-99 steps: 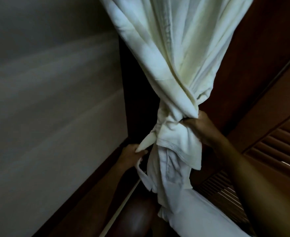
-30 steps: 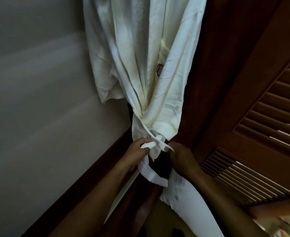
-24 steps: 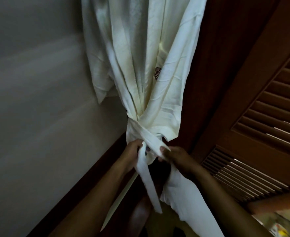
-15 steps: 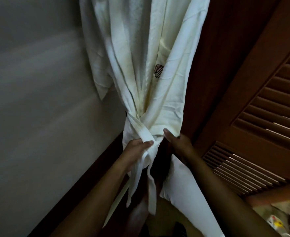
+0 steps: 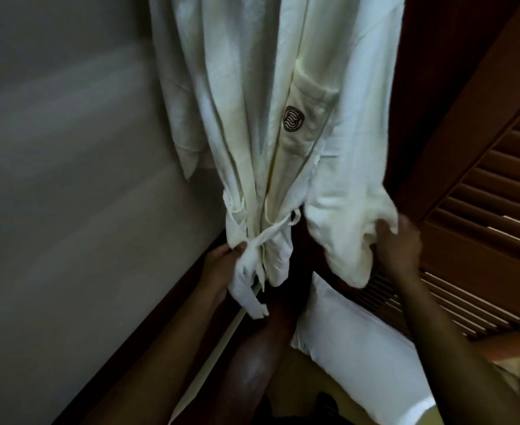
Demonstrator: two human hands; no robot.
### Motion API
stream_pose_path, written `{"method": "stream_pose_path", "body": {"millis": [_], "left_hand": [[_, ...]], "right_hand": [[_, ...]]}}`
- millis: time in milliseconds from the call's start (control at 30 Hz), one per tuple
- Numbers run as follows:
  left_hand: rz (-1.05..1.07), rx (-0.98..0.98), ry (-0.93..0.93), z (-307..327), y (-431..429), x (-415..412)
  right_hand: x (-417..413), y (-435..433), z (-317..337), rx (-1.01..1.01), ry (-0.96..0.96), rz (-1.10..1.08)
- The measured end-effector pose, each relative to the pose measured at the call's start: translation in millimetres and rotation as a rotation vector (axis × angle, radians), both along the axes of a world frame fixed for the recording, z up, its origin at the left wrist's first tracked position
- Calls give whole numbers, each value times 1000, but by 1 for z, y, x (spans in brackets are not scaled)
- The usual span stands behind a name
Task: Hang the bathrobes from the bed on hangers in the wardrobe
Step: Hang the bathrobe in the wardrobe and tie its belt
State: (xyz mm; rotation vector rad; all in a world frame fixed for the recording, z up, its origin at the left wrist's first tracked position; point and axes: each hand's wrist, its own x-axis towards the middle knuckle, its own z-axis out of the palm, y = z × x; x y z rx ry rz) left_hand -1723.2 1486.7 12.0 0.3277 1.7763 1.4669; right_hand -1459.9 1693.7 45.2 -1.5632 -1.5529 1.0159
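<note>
Cream-white cotton bathrobe (image 5: 246, 133) hangs at full length in the opening of the dark wooden wardrobe, between the plain grey wall (image 5: 68, 179) and the brown louvred wooden door (image 5: 482, 216). Its collar and any hanger lie above the frame, so I cannot tell how it is hooked. A dark wavy logo (image 5: 294, 118) sits on the chest pocket.

The narrow white fabric belt (image 5: 275, 230) is wrapped round the waist and knotted low at the front, with its loose ends dangling. The left hand (image 5: 218, 268) has its fingers curled round the belt right at the knot, thumb on top. The right hand (image 5: 401, 243) is blurred, but its fingers seem closed on the edge of the wide hanging sleeve (image 5: 350, 234), drawing it out from the body of the bathrobe. Lower down lies a white padded shape (image 5: 353, 351); whether it is a pillow or more cloth I cannot tell.

The step in hand looks like the tidying of a bathrobe already hung: belt fastened, sleeve being arranged. The next move calls for letting the sleeve fall straight beside the body and freeing the belt so that its ends drop. It needs only light pulls, since a hard tug could drag the cloth off whatever holds it above.
</note>
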Motion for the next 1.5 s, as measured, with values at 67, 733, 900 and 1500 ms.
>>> {"method": "stream_pose_path", "body": {"millis": [67,733,900,1500], "left_hand": [[-27,30,-61,4,5,2],[-415,-11,89,24,11,15],[-301,-8,125,24,15,25],[-187,54,-343,15,-3,27]], "right_hand": [[7,-8,-35,-165,-315,84],[-89,-86,-27,134,-252,875],[-90,-93,-37,144,-281,668],[-113,-103,-22,-446,333,574]]}}
